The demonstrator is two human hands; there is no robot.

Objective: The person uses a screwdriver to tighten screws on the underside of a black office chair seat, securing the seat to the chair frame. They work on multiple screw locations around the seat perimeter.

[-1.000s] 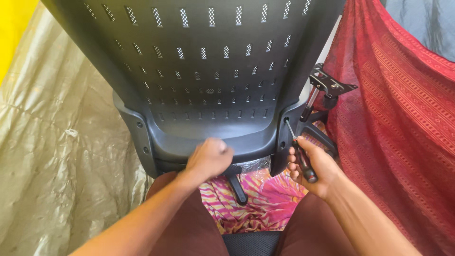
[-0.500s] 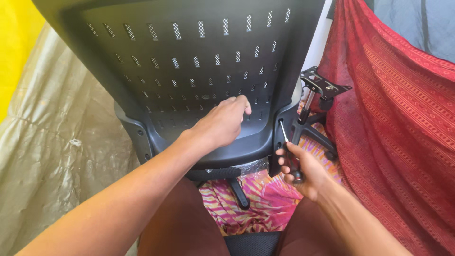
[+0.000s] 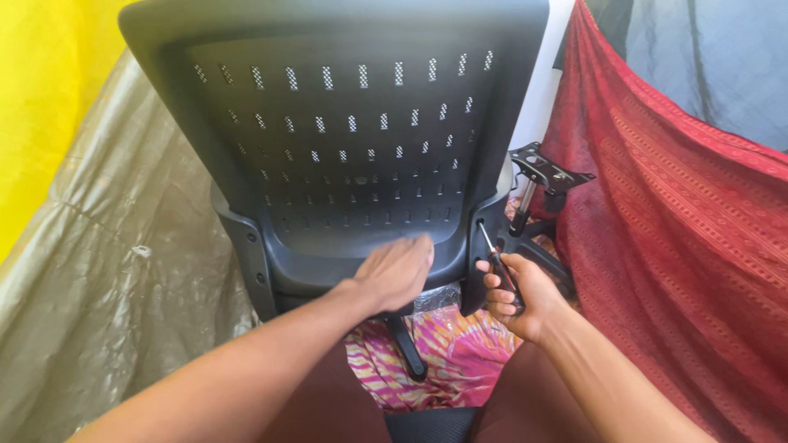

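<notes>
Nearest the camera, the right hand is gripping a slim black-handled screwdriver in a closed fist, its long axis slanting up and to the left so the tip is meeting a hole in the right side bracket of the black perforated plastic chair backrest. The left hand is lying flat and open, holding nothing, palm pressing on the backrest's lower lip just left of the tool. Farther out, a metal chair mechanism plate and draped red patterned cloth are crowding the right, while crinkled tan plastic sheeting is leaving looser room on the left.
</notes>
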